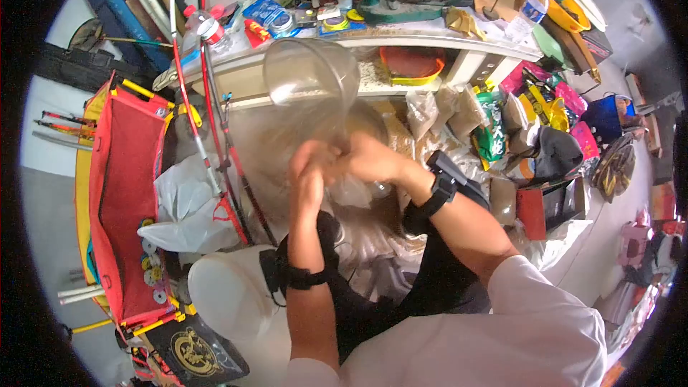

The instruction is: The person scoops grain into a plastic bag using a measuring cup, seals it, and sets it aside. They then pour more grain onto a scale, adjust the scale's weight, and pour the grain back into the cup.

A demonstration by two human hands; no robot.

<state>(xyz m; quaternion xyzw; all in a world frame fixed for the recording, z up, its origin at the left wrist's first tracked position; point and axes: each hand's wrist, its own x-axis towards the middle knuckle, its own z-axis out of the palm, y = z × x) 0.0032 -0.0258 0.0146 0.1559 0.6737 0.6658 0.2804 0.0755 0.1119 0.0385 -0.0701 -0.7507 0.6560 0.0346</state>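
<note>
A clear plastic funnel-shaped vessel (308,75) stands tilted in front of me, its wide round mouth upward. My left hand (309,172) and my right hand (373,161) meet at its narrow lower end, fingers closed and slightly blurred. Clear plastic film (352,193), like a small bag, hangs just under the fingers. Which part each hand grips, I cannot tell. Behind and below the hands sits a wide tub (258,125) with brownish, dusty-looking contents, partly hidden by my arms. Each wrist wears a black strap.
A cluttered bench (401,32) runs across the back, with a green vise (380,11) on it. Fishing rods (183,86) lean at left beside a red bag (129,193). Filled packets (494,118) crowd the right side. A white bucket (229,287) stands by my left leg.
</note>
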